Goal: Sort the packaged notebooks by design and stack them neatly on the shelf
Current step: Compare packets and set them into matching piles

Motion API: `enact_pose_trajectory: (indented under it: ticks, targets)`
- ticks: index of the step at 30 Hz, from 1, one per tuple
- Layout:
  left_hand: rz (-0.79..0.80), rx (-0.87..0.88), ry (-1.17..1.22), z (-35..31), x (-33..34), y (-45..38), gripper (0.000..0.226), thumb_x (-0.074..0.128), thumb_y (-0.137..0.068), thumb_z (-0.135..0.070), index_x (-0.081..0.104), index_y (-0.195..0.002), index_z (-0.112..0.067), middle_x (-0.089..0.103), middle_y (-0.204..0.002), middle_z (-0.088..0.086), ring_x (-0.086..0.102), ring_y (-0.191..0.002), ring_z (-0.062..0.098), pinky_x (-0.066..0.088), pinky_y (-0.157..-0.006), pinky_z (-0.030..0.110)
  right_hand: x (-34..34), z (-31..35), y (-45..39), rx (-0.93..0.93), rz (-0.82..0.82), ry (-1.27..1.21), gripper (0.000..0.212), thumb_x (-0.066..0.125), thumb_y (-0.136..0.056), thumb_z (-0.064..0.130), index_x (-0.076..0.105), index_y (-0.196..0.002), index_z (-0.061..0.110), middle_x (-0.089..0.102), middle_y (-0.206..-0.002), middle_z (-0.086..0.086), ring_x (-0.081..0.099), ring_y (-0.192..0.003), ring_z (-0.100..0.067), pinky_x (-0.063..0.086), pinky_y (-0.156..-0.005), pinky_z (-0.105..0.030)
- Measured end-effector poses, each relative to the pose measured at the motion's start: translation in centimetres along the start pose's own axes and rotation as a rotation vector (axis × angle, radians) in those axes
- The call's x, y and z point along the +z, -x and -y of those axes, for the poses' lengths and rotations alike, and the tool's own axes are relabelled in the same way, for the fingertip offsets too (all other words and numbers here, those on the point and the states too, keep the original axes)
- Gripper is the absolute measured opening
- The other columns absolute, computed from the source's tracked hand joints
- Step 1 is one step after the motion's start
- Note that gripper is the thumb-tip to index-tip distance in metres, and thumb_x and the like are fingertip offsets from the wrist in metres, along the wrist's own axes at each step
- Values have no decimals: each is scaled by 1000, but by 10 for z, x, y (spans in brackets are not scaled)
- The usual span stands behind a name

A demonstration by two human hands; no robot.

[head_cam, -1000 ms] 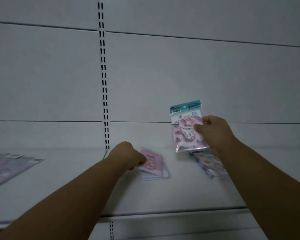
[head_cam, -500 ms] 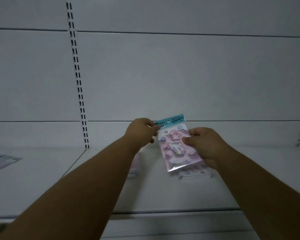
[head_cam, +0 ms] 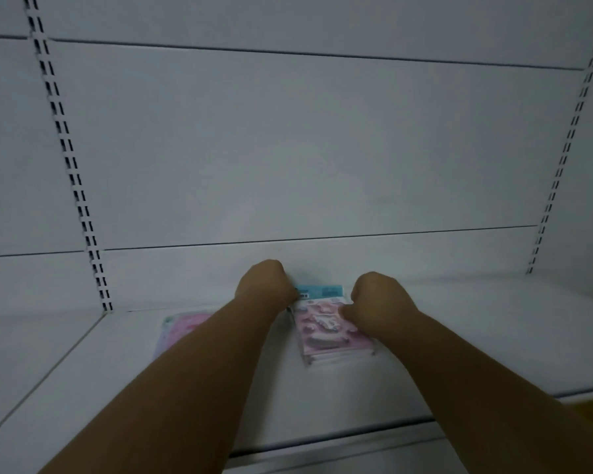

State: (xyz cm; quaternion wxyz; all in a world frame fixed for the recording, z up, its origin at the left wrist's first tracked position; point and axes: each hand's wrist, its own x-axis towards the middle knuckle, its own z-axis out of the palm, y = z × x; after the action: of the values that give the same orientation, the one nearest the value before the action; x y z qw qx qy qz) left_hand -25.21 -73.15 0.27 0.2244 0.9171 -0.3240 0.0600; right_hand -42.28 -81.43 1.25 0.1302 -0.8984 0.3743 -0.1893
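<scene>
You're setting the pink notebook packet (head_cam: 326, 328) onto its stack on the shelf (head_cam: 476, 340); next, square its edges and let go. Your left hand (head_cam: 266, 285) pinches its blue header corner, your right hand (head_cam: 377, 299) seems curled on its right edge. Another pink packet (head_cam: 182, 326) lies left of it

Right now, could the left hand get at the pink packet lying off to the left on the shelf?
Probably yes. The left hand is busy at the blue header of the notebook pack, but the pink packet lies beside that forearm on bare shelf.
</scene>
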Motion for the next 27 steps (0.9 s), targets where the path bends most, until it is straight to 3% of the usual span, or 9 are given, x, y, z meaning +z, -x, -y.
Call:
enact_pose_trajectory:
  ticks: [3, 8, 15, 27]
  targets:
    - [-67, 17, -9, 1, -4, 3, 31, 75, -72, -34, 54, -90, -22, 65, -96, -1, 60, -87, 20, 54, -77, 31, 0, 11, 8, -117, -76, -37, 29, 70, -81, 35, 60, -103, 18, 63, -100, -4, 58, -81, -16, 49, -67, -21]
    - [-117, 77, -35, 22, -30, 25, 27, 71, -73, -43, 51, -85, -27, 62, -88, -4, 57, -81, 17, 48, -70, 29, -16, 56, 18, -363, -227, -97, 50, 67, -83, 42, 51, -126, 22, 48, -123, -3, 51, -109, -21, 48, -91, -34]
    - [-206, 137, -170, 121, -108, 83, 29, 59, -85, -47, 57, -103, -24, 61, -98, -4, 57, -86, 15, 49, -76, 29, -43, 183, 57, -637, -292, -120, 41, 59, -87, 40, 48, -122, 22, 49, -116, -5, 50, -102, -23, 49, -82, -36]
    - [-360, -170, -266, 422, -250, 248, 25, 58, -85, -45, 59, -101, -26, 66, -102, -5, 56, -84, 11, 49, -76, 27, 41, 491, 195, -889, -123, -171, 45, 54, -86, 46, 50, -121, 18, 51, -117, -9, 51, -103, -28, 49, -84, -42]
